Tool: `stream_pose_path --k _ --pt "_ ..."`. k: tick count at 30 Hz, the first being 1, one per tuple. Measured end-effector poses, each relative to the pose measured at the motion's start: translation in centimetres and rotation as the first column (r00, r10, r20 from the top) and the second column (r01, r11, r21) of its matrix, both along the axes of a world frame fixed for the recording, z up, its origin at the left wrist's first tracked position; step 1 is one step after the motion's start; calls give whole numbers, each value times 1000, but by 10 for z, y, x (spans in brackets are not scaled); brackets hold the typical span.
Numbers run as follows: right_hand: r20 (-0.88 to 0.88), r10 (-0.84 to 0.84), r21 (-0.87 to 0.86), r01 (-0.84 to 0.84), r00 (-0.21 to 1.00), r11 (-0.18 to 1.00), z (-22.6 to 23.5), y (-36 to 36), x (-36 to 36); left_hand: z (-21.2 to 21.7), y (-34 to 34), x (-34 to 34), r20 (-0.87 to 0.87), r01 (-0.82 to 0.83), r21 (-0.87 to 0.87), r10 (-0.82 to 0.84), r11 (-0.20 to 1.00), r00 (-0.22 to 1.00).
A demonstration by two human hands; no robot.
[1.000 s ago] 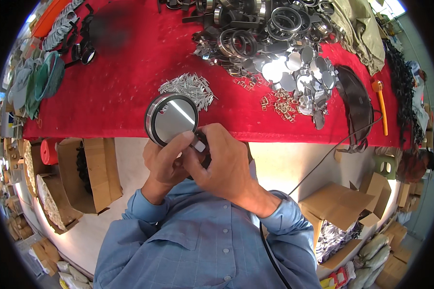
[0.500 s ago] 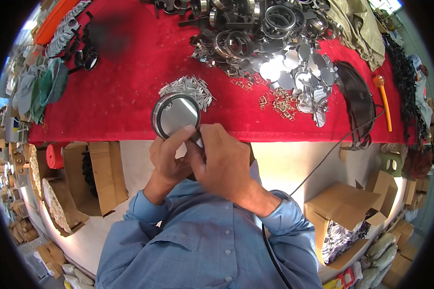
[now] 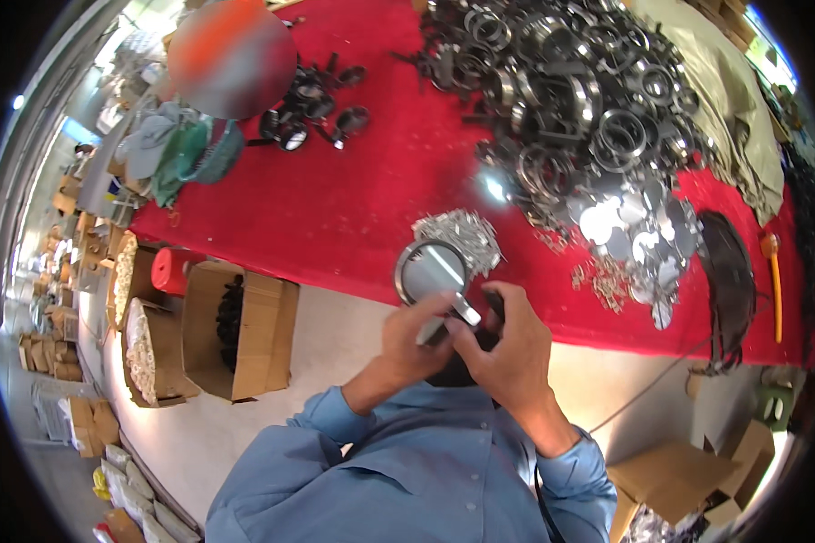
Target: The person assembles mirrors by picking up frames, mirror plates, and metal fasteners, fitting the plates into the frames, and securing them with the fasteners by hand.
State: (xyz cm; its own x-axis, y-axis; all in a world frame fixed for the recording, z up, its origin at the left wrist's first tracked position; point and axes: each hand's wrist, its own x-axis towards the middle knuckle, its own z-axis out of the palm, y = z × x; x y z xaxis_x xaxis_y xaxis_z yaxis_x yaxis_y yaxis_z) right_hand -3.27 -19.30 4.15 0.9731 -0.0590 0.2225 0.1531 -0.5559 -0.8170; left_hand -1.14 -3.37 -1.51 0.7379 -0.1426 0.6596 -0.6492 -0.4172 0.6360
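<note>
A round mirror [image 3: 433,273] in a dark, shiny-edged rim is held just over the table's front edge, tilted face up. My left hand [image 3: 412,342] is closed on its lower rim. A short bright metal piece [image 3: 465,310] shows at the rim's lower right, between my hands. My right hand [image 3: 516,348] is bent around a dark narrow piece [image 3: 493,312], its thumb close to the bright metal. Whether that dark piece joins the rim is hidden by my fingers. Beyond the mirror lies a heap of thin silvery pins [image 3: 466,237].
On the red cloth [image 3: 335,213] are loose mirror discs [image 3: 620,222], small brass-coloured clips [image 3: 605,282] and a large heap of metal rings [image 3: 561,81]. Dark rimmed pieces [image 3: 312,104] lie far left. An orange-handled hammer [image 3: 775,290] is at the right. Cardboard boxes [image 3: 267,339] stand below.
The view has swung left, so the table appears shifted right and down. My hands have moved slightly apart, and the bright metal piece between them has come into sight.
</note>
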Motion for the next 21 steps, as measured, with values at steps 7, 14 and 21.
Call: stream_pose_path --k 7,14,21 --pt "51 14 23 -15 999 1000 -5 -3 -2 -2 20 29 -355 -83 61 99 995 930" --pt "47 -13 63 10 999 998 -12 -5 4 54 145 202 -254 -184 -238 122 954 960" --pt "85 -35 14 34 996 999 -43 -30 13 43 115 239 -330 23 29 -12 999 944"
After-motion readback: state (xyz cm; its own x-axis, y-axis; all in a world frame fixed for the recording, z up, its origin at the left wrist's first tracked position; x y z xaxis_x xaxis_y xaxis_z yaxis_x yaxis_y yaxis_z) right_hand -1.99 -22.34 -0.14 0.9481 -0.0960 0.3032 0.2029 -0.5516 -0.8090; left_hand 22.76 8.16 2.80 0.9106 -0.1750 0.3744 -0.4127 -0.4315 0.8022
